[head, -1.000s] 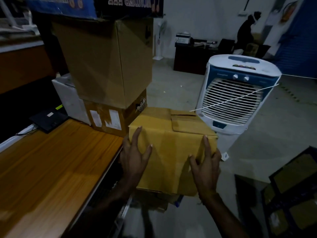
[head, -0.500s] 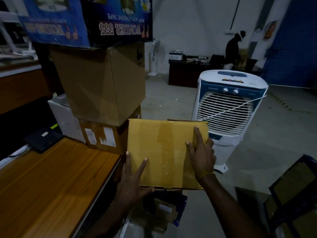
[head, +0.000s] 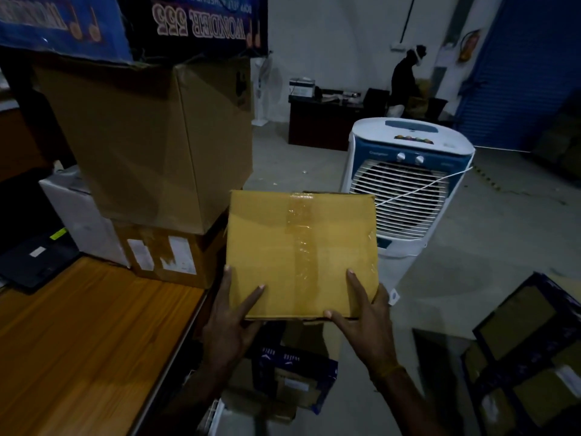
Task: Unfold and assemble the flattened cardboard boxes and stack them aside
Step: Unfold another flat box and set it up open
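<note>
A taped yellow cardboard box [head: 301,253] is held up off the end of the wooden table [head: 78,335], its tape strip [head: 300,247] facing the camera. The left hand [head: 231,325] and right hand [head: 366,319] grip its lower corners, fingers spread flat on the face. Behind stand stacked brown cartons [head: 151,143] under an upside-down "WONDER 555" tape box [head: 201,23], and a white air cooler [head: 408,180].
</note>
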### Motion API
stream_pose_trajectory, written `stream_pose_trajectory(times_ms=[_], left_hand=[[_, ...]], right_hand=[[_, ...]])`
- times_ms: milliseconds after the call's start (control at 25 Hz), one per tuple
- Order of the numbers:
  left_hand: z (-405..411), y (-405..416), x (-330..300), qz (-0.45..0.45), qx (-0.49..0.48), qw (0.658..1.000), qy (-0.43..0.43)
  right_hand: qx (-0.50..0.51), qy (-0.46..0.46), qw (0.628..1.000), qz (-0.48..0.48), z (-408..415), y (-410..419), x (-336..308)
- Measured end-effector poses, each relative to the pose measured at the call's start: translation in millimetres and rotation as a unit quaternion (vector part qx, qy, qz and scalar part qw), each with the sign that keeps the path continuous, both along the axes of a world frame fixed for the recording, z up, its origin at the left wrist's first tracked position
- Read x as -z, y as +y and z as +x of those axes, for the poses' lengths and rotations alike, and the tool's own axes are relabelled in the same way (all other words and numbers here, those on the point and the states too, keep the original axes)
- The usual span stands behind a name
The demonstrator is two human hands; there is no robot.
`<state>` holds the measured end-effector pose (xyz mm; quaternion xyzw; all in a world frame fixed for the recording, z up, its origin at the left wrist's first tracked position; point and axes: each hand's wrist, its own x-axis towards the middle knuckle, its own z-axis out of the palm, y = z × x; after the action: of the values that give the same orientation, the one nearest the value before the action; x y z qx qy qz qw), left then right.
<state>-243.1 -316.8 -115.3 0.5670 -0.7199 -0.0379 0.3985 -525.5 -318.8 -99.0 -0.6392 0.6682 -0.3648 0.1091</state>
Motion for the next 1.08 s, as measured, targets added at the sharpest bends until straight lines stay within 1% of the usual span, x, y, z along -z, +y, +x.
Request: stream_pose_trajectory(times_ms=[80, 160, 280, 360, 520, 640, 800, 920, 1000, 1080], left_hand=[[-1.6, -11.6, -1.7, 0.029, -0.017, 0.997, 0.065], [-3.3, -18.4, -2.6, 0.037, -0.003, 0.996, 0.079], [-13.5, -16.3, -8.0, 0.016, 0.014, 0.993, 0.118], [-19.8, -9.4, -12.6, -0.003, 0.020, 0.989, 0.145], [-18.4, 4.3, -19.1, -0.005, 0.027, 0.988, 0.151], [-26.6, 19.5, -32.4, -0.039, 0.020, 0.987, 0.152], [-41.2, 40.6, -39.5, -0.040, 0.006, 0.977, 0.209], [-43.2, 47.2, -41.6, -0.024, 0.010, 0.977, 0.213], [-43.0, 43.9, -49.7, 0.005, 0.010, 0.984, 0.180], [-45.8, 37.8, -61.5, 0.042, 0.005, 0.987, 0.152]], right_hand=[[-0.027, -0.013, 1.000, -0.002, -0.8, 10.5, 15.6], [-0.015, -0.007, 0.999, -0.033, 0.3, 6.7, 21.5], [0.043, -0.070, 0.992, -0.095, 2.2, -5.9, 18.2], [0.040, -0.102, 0.984, -0.140, 2.2, -5.5, 18.3], [0.023, -0.141, 0.975, -0.169, 12.5, 15.7, 22.0], [0.028, -0.172, 0.964, -0.200, 10.1, 29.4, 9.4], [0.036, -0.169, 0.958, -0.231, -11.6, 45.4, -10.0], [0.018, -0.140, 0.968, -0.206, -24.6, 51.0, -10.7], [-0.010, -0.136, 0.976, -0.167, -27.9, 44.3, -11.7], [-0.027, -0.136, 0.979, -0.149, -27.2, 35.3, -14.8]])
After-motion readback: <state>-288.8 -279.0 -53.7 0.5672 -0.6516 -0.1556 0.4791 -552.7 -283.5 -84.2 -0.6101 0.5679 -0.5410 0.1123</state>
